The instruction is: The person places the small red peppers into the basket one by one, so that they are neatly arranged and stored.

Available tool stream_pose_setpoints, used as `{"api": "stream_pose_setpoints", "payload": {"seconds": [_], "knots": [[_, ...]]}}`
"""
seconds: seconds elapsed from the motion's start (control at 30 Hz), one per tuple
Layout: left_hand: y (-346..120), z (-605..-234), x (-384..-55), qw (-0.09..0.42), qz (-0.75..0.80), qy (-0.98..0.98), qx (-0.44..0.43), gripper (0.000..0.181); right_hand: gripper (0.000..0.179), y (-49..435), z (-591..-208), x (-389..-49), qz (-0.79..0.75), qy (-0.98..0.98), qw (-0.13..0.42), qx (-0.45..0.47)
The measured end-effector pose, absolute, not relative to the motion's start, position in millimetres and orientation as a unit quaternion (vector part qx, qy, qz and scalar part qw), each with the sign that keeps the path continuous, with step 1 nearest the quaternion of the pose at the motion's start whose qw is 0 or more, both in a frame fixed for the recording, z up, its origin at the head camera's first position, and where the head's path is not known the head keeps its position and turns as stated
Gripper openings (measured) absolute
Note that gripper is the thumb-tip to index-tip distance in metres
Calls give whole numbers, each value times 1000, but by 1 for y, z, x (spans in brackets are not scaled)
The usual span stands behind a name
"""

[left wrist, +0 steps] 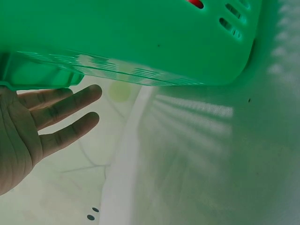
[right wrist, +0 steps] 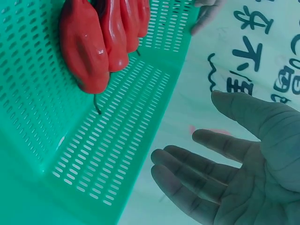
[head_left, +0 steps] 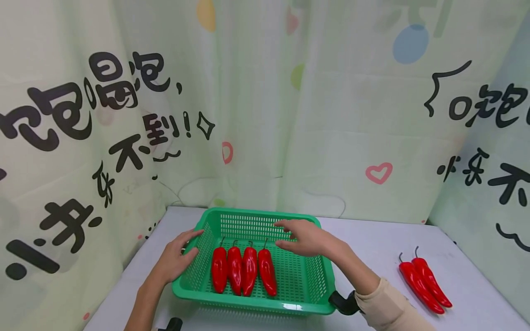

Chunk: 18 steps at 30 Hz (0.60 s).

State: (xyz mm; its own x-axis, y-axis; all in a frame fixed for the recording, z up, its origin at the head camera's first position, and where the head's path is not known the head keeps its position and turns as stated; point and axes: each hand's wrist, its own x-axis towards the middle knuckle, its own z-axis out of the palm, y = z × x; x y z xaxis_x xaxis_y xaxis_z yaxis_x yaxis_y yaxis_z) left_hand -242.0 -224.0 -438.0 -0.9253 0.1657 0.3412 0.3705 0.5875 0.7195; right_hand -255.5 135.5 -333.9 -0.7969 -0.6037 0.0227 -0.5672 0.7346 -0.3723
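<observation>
Peppers: six (four in basket)

the basket looks like moulded plastic, smooth and slightly glossy — a white glare sits on its near rim; its walls and floor are pierced with slots, while the plain stretch of outer wall in the left wrist view has a soft sheen; the four peppers in it have smooth, shiny skins with bright highlights, and whether real or artificial cannot be told; the pair of peppers at right is equally glossy; the tabletop is matt; the far curtain looks like thin, matt printed cloth — softly folded; the right sleeve is matt cloth
</observation>
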Motion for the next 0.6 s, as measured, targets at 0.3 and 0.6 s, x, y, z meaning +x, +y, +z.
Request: {"api": "stream_pose_setpoints", "payload": {"seconds": [0.3,0.6], "knots": [[-224,-437,-242,117,-426,-885,-148,45,56,152,-324,-240,-220,929,30,-297],[-225,-437,-241,112,-425,-886,-150,45,58,168,-319,-224,-226,932,5,-284]]}}
